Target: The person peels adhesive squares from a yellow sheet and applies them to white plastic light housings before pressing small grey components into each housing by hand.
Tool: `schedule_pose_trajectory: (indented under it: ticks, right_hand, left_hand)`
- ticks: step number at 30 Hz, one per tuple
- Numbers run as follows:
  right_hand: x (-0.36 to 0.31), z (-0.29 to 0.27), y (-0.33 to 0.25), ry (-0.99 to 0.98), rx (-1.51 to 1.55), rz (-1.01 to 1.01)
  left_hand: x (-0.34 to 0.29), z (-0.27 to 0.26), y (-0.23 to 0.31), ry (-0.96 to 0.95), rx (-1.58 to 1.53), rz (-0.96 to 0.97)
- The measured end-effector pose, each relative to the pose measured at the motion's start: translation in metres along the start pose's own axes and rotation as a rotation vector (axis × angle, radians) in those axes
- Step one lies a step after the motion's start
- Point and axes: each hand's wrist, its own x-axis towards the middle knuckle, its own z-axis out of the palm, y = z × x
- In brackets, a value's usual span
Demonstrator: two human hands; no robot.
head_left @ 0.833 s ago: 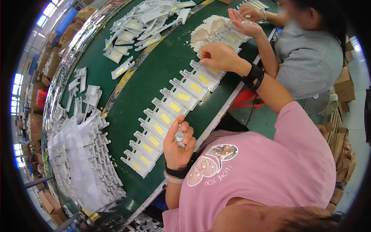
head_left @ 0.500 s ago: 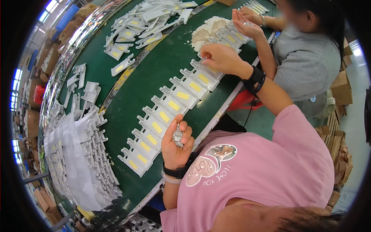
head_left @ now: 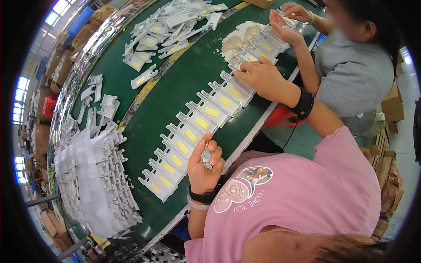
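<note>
A slanting row of flat white plastic pieces [head_left: 211, 112], each with a yellow rectangle and notched far ends, overlaps along the green table. My left hand [head_left: 201, 175] is palm up at the near side of the row, with its fingers curled round a clump of small grey parts [head_left: 206, 157]. Farther up the row, my right hand [head_left: 266, 81] is over the pieces with bent fingers, the index fingertip by the notched end of one. Its thumb is hidden, and anything pinched there I cannot make out.
A pile of loose white pieces [head_left: 169, 26] lies across the table, and a tall stack [head_left: 109, 175] stands at the left. Pale powder or grains [head_left: 239, 40] lie beyond the row. A co-worker in a grey shirt [head_left: 351, 74] works at the right, hands over the row's far end.
My right hand has shifted slightly right and nearer to me, its fingers more spread along the row. My left hand still holds the small grey parts. The whole view has moved slightly.
</note>
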Motion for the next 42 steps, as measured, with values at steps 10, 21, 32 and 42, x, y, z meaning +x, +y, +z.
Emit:
schedule_pose_trajectory:
  ticks: [10, 21, 32, 42]
  right_hand:
    - [0.031, 0.004, 0.019, -0.1, -0.052, -0.205]
    - [0.031, 0.014, 0.018, 0.029, -0.028, -0.293]
    - [0.011, 0.007, -0.003, -0.072, -0.258, -0.288]
    - [0.005, 0.008, 0.001, -0.127, 0.011, -0.092]
  left_hand:
    - [0.001, 0.004, -0.002, -0.015, 0.022, -0.028]
    - [-0.006, 0.0, 0.0, -0.032, 0.008, -0.012]
    - [-0.004, -0.004, 0.001, -0.012, 0.003, -0.004]
    - [-0.003, 0.007, -0.001, 0.008, 0.055, -0.007]
